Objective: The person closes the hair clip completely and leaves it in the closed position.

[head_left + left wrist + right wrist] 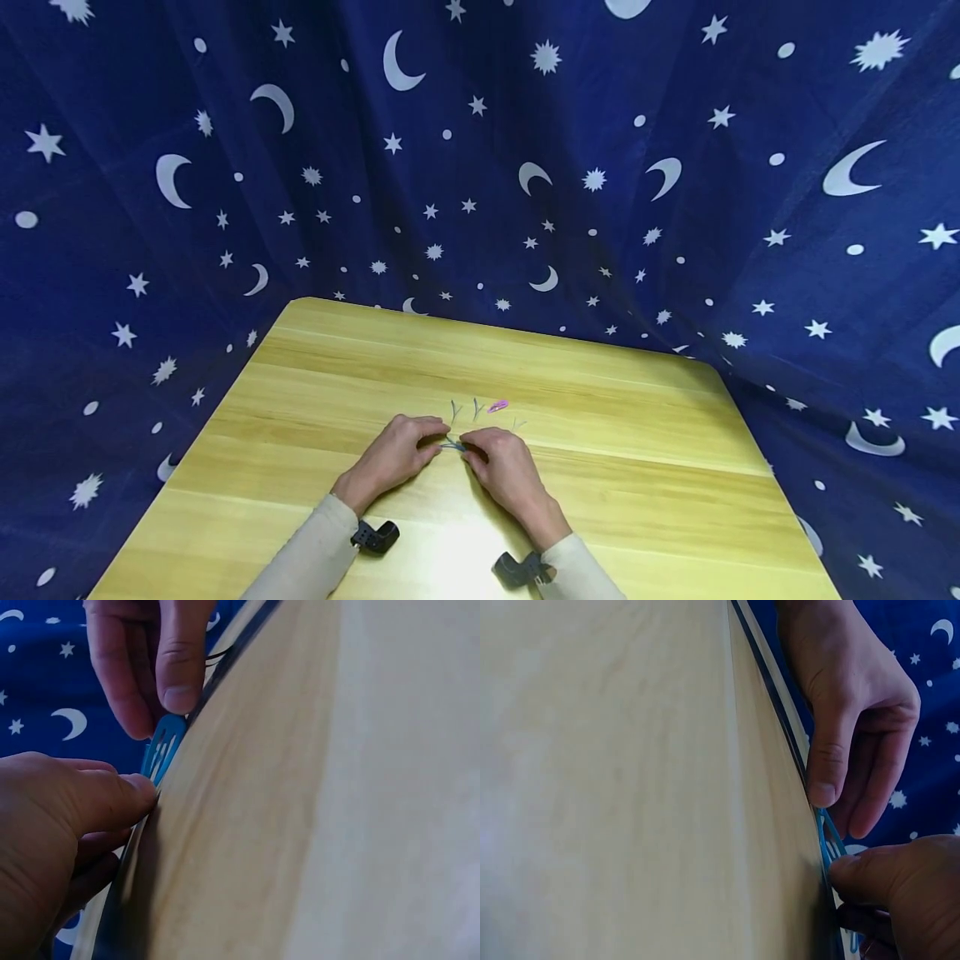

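Observation:
A blue snap hair clip (454,446) lies between the two hands, low over the wooden table; its slotted body (163,746) shows in the left wrist view. My right hand (504,467) pinches one end with thumb and fingertips. At the other end my left hand (395,454) has its thumb and forefinger on the clip's tips. Seen from the right wrist, the right thumb presses on the clip (829,836), while the left hand (855,712) holds the far end. Parts of the clip are hidden by fingertips.
Just beyond the hands lie a pink hair clip (498,406) and a few thin V-shaped pieces, including a dark one (477,409) and a pale one (518,424). The wooden table (637,500) ends at a blue curtain (480,167) with stars and moons.

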`<state>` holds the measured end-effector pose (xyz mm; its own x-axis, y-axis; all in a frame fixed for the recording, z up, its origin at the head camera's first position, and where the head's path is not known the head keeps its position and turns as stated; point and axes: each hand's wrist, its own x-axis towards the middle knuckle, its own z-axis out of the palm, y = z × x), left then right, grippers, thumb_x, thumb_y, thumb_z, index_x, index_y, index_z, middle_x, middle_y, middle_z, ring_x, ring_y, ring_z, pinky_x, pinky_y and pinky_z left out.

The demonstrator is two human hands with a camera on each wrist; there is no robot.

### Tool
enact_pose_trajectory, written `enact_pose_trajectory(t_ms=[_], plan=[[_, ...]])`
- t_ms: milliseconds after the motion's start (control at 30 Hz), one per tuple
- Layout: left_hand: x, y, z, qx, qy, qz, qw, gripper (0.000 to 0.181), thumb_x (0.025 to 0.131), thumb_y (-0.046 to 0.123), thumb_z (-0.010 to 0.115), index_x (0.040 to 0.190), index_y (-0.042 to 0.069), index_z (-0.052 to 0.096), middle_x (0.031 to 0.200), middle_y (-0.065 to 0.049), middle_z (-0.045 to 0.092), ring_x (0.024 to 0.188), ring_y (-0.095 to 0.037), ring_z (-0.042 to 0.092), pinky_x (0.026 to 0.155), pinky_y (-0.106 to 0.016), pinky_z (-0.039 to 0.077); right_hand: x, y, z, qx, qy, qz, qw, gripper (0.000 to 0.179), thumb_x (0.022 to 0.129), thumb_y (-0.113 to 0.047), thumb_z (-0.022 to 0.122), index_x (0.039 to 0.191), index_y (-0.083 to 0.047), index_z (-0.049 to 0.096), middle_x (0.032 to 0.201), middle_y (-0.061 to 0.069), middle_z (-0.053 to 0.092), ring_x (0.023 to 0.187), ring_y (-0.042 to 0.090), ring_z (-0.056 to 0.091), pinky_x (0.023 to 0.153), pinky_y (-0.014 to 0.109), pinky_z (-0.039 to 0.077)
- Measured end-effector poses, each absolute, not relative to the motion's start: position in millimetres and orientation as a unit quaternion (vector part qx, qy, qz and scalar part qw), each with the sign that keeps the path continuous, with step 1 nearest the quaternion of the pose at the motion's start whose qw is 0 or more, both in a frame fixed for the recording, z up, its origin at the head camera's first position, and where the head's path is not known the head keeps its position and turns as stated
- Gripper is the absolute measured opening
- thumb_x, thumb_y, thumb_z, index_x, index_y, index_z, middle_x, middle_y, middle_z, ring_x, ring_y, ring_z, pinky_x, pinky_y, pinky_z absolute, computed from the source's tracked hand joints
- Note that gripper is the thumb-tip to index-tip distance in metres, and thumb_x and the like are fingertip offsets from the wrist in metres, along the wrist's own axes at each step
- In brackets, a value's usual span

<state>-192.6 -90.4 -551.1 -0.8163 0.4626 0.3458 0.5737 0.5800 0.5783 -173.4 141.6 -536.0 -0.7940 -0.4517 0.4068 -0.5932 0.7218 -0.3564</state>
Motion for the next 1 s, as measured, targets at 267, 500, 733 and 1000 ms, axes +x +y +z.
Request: enact_pose_trajectory(t_ms=[267,500,733,1000], plan=[[-189.8,-86.4,-552.0,-0.281,-0.894,-0.336,0.091,0.022,0.095,0.006,0.085,0.117,0.009,0.084,0.128,-0.015,0.08,0.12,-0.031,0.077,0.102,-0.046,0.063,-172.5,138.1,-538.5,0.273,-0.922,0.221,0.162,0.013,0.091,-0.007,0.088,0.103,-0.012,0.086,0.102,0.001,0.084,0.097,0.019,0.08,0.087,0.039,0.066],[-187.8,-85.8,-554.6,-0.282,-0.895,-0.329,0.105,0.022,0.095,0.007,0.086,0.117,0.01,0.084,0.127,-0.012,0.081,0.119,-0.029,0.078,0.102,-0.045,0.063,-171.8,135.9,-540.7,0.27,-0.919,0.234,0.166,0.013,0.09,-0.003,0.087,0.099,-0.013,0.086,0.098,0.0,0.084,0.093,0.018,0.08,0.082,0.036,0.066],[-189.9,-84.7,-552.7,-0.297,-0.886,-0.336,0.119,0.026,0.094,0.002,0.085,0.119,0.007,0.083,0.121,-0.01,0.082,0.114,-0.026,0.079,0.098,-0.042,0.064,-173.2,135.3,-538.9,0.273,-0.911,0.259,0.167,0.016,0.089,0.002,0.085,0.097,-0.012,0.084,0.095,0.002,0.083,0.09,0.018,0.08,0.08,0.033,0.066],[-187.6,-84.8,-548.9,-0.302,-0.878,-0.355,0.108,0.026,0.098,0.004,0.081,0.124,0.008,0.082,0.123,-0.007,0.082,0.117,-0.024,0.078,0.101,-0.04,0.064,-170.8,137.0,-531.9,0.256,-0.902,0.305,0.167,0.016,0.087,0.004,0.08,0.096,-0.01,0.083,0.095,0.002,0.083,0.082,0.011,0.076,0.073,0.027,0.063]])
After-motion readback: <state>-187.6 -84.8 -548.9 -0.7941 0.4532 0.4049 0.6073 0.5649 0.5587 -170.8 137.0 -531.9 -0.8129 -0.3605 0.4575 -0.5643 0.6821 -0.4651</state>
